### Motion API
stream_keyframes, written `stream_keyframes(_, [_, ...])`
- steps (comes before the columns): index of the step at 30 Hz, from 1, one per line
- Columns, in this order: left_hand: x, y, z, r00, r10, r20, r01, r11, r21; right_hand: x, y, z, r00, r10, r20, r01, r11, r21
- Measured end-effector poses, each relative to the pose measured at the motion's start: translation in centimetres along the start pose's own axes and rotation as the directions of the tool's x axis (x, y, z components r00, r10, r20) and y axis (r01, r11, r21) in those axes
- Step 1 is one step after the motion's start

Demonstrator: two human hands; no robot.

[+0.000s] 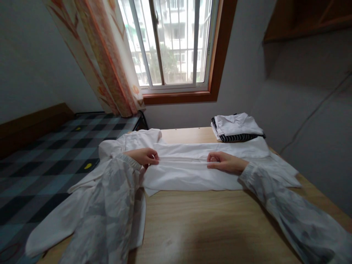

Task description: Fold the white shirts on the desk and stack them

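1. Taking the white garment as the clock's centre, with 12 towards the window, it lies lengthwise across the wooden table, its layers folded over.
2. The person's left hand sits at 9 o'clock on it, thumb and fingertips pinched together on an edge of the fabric.
3. The right hand is at 3 o'clock, fingers curled, thumb and forefinger nearly closed on the same edge.
4. At 1 o'clock, the table's far end bears a stack of folded clothes: white on top, black-and-white stripes beneath.
5. Bunched white cloth lies at 9 o'clock; whether it is a separate piece cannot be told.
6. Beyond it is a bed with a checked cover.
7. Between 1 and 2 o'clock hangs a wooden shelf, its interior too dark to read.
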State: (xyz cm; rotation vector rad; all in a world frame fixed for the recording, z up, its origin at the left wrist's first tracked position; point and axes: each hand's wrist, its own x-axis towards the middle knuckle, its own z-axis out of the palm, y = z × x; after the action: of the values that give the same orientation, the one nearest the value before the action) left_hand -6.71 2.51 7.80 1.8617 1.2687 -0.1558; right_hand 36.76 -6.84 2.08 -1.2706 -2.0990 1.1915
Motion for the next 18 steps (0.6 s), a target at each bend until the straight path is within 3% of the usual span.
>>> stream_keyframes(3, [0.5, -0.2, 0.3, 0.999, -0.042, 0.002, 0.042, 0.997, 0.068, -0.3, -0.5, -0.1, 1.0, -0.009, 0.012, 0.01, 0.996, -0.086])
stream_keyframes(8, [0.9, 0.2, 0.5, 0.999, -0.02, -0.048, 0.025, 0.994, 0.109, -0.7, -1.2, 0.2, 0.992, -0.085, -0.091, 0.053, 0.948, -0.313])
stream_keyframes(11, [0.6, 0.5, 0.3, 0.994, 0.024, -0.104, -0.008, 0.989, 0.148, -0.5, -0.6, 0.2, 0.987, -0.117, -0.114, 0.071, 0.934, -0.35])
stream_keyframes(15, [0.3, 0.8, 0.3, 0.993, -0.043, -0.107, 0.067, 0.97, 0.232, -0.1, 0.5, -0.2, 0.977, -0.157, -0.148, 0.084, 0.907, -0.412])
stream_keyframes(18, [-0.1, 1.5, 0.2, 0.971, 0.009, -0.241, 0.074, 0.939, 0.336, -0.2, 0.6, -0.4, 0.95, -0.195, -0.245, 0.043, 0.856, -0.515])
